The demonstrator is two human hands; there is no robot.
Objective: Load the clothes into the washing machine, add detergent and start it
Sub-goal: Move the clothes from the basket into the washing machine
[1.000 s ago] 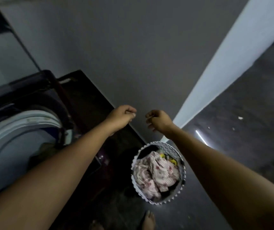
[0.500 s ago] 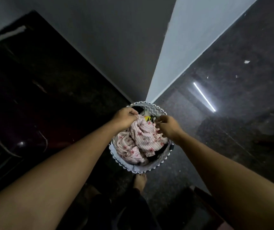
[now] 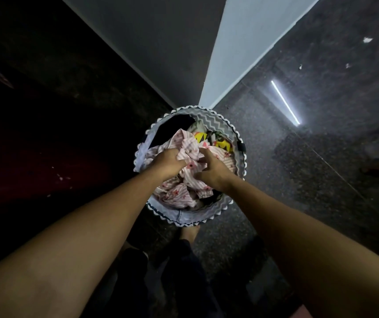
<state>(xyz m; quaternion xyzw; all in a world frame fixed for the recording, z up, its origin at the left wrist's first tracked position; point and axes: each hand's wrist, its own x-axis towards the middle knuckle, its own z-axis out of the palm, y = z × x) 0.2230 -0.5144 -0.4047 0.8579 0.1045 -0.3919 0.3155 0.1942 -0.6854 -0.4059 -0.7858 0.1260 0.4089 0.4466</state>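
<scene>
Pink striped cloth with small red flowers is bunched in both grips. The left hand (image 3: 169, 162) has its fingers curled into a fold at the top of the pile. The right hand (image 3: 211, 171) closes on the same pink striped garment (image 3: 177, 196) just beside it, the two hands almost touching.

A second ago both hands hung in the air above the load, curled round nothing. Half a second ago they had only reached the top of the cloth. Now they are sunk into it, so the grasp is made, though the garment still lies in the heap and does not look lifted.

Around them the laundry basket (image 3: 218, 121), round with a grey zigzag wall, stands on the dark speckled floor (image 3: 298, 168) in the corner where two walls meet. It is still well filled: a yellow-patterned piece (image 3: 220, 143) and something dark (image 3: 172, 129) lie behind the hands. A bare foot (image 3: 189, 232) stands just short of the rim.

The view has also tipped downward. The washing machine, seen open at the left a second ago, is now out of sight, and the left side shows only darkness.

I judge loading is barely begun: this garment must come up and swing left to the drum, with detergent and the start yet to come.
</scene>
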